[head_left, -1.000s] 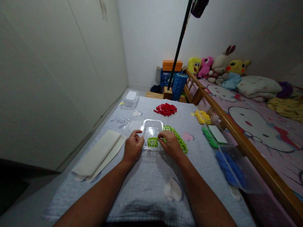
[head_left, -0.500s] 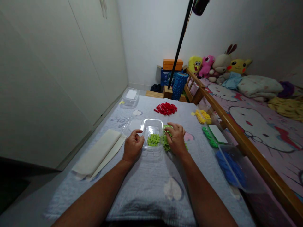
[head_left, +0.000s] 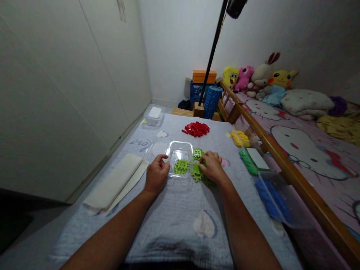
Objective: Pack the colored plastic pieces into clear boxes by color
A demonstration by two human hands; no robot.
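While the left hand (head_left: pixel 156 174) sits at the 8 o'clock edge of the see-through box (head_left: pixel 180 153), its thumb and index finger are apart and the other fingers curl in; whether it touches the wall cannot be told. Some green pieces (head_left: pixel 181 166) lie inside the box, at its near end, to the 2 o'clock of the left thumb. The right hand (head_left: pixel 213 167) is at the box's 3 o'clock, over the loose green pile (head_left: pixel 197 170). Its thumb and index finger are close together at the pile; whether they pinch a piece cannot be told. Pile parts show at 11 and 8 o'clock from those fingertips, with more partly hidden below the palm.

From the box, a lid (head_left: pixel 156 147) lies just beside it at 10 o'clock, a folded cloth (head_left: pixel 114 183) at 8, and the red pile (head_left: pixel 197 129) well apart at 1. A broad stretch of the cloth-covered desk (head_left: pixel 177 213) spreads at 6 o'clock between the forearms. The wooden bed rail (head_left: pixel 277 157) borders the desk at 3 o'clock.
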